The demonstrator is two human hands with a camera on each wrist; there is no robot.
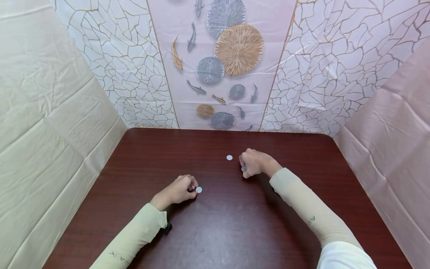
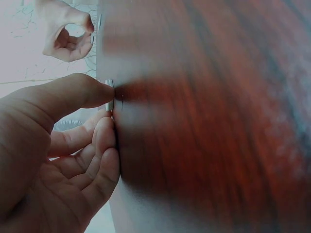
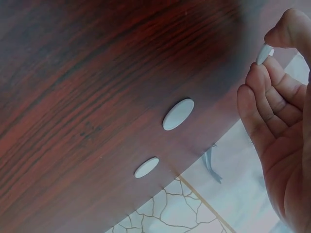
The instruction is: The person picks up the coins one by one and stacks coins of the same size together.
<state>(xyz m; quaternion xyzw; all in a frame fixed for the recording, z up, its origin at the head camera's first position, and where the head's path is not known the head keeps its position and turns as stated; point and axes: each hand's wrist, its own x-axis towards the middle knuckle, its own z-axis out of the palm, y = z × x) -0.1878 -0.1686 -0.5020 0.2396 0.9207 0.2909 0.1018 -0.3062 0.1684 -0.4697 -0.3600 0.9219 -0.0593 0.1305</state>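
Observation:
My left hand (image 1: 178, 189) is low over the table, left of the middle. Its thumb and fingertips pinch a small white disc (image 1: 199, 189), seen edge-on close to the tabletop in the left wrist view. Farther back and to the right, my right hand (image 1: 254, 163) holds another small disc (image 3: 264, 54) between thumb and finger. Just left of that hand, a third white disc (image 1: 229, 157) lies flat on the wood. In the right wrist view, two white discs (image 3: 178, 114) lie on the table beside the hand; their places in the head view are unclear.
The dark red-brown wooden table (image 1: 215, 231) has rounded far corners. Behind it hangs a patterned cloth (image 1: 215, 101) with round leaf shapes and fish. Plain pale cloths (image 1: 50, 130) close off both sides.

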